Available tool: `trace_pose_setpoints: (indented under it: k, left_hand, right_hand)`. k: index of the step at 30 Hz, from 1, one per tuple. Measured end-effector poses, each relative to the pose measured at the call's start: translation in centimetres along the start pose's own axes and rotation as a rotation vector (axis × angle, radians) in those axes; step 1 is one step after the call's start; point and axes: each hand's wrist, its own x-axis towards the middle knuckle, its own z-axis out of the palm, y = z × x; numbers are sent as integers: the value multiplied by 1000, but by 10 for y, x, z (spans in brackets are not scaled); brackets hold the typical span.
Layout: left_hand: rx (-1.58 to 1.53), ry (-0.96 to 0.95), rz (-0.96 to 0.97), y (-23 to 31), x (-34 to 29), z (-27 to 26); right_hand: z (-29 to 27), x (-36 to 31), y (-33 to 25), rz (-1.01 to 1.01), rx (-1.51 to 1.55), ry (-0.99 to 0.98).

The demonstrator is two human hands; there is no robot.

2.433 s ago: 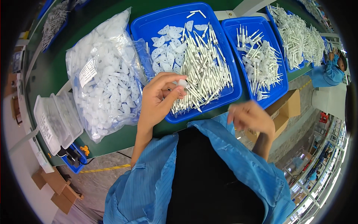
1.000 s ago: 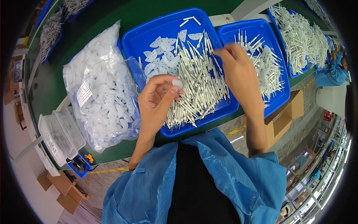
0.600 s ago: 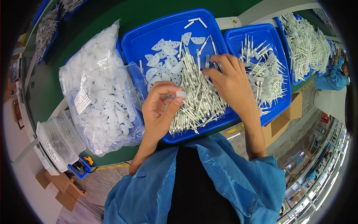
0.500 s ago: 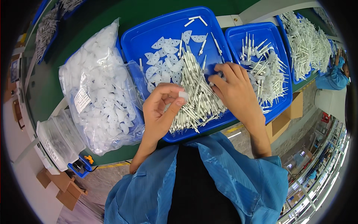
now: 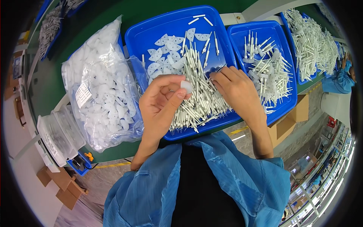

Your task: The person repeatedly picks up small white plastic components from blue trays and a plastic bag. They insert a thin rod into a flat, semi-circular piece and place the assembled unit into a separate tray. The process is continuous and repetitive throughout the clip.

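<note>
My left hand [image 5: 160, 102] pinches a small white plastic piece [image 5: 186, 86] between thumb and fingers, over the large blue tray [image 5: 135, 37]. To its right, my right hand [image 5: 239, 90] is closed at the far right side of a rod pile. A thin rod [image 5: 222, 67] shows partly at its fingertips; most of it is hidden. Between and below both hands lies the heap of white rods with thin metal ends [image 5: 202, 102]. Flat white fan-shaped pieces with small holes [image 5: 166, 56] lie beyond my left hand in the same tray.
A clear bag of white plastic pieces [image 5: 104, 87] stands on the left. To the right, a smaller blue tray [image 5: 242, 34] holds assembled rods and white pieces. More filled trays continue beyond it. A cardboard box [image 5: 289, 123] sits below the table edge; another person [image 5: 338, 79] is far right.
My right hand's fingers have drawn together and lowered slightly, and a rod beside them has left its place against the tray's right wall. My left hand still holds the white piece, turned a little.
</note>
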Motion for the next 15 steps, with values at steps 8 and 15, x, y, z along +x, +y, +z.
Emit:
trace_pose_setpoints:
  k: [8,15]
  left_hand:
    - [16,-28,-4,-13,12,3]
    - [16,2,12,-17,10,-1]
  right_hand:
    - [-7,-6,-3,16,14,-75]
    - [-24,7,-12,157,225,132]
